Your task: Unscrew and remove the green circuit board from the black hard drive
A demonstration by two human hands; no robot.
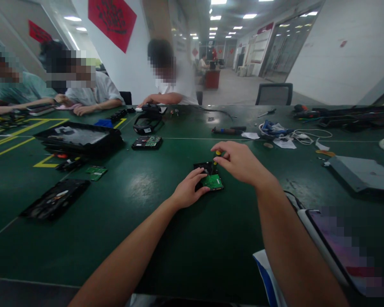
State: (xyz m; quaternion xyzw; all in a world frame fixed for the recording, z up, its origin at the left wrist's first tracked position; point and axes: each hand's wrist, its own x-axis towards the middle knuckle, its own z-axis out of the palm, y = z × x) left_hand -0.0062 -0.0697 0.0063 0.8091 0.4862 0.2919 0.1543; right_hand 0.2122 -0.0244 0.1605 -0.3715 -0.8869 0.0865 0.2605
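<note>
A black hard drive with a green circuit board (213, 182) lies on the dark green table in front of me. My left hand (189, 188) grips its left side, fingers over the top and thumb at the near edge. Above the drive, my right hand (240, 161) is closed on a small screwdriver with a yellow handle (218, 152). The screwdriver stands upright, its shaft pointing down at the board; where exactly the tip rests is too small to tell.
Another hard drive (147, 142) lies farther back. To the left are a black tray (80, 137), a loose circuit board (96, 172) and a black casing (56, 198). A tablet (333, 251) and a grey metal box (363, 174) lie right. Several people sit across the table.
</note>
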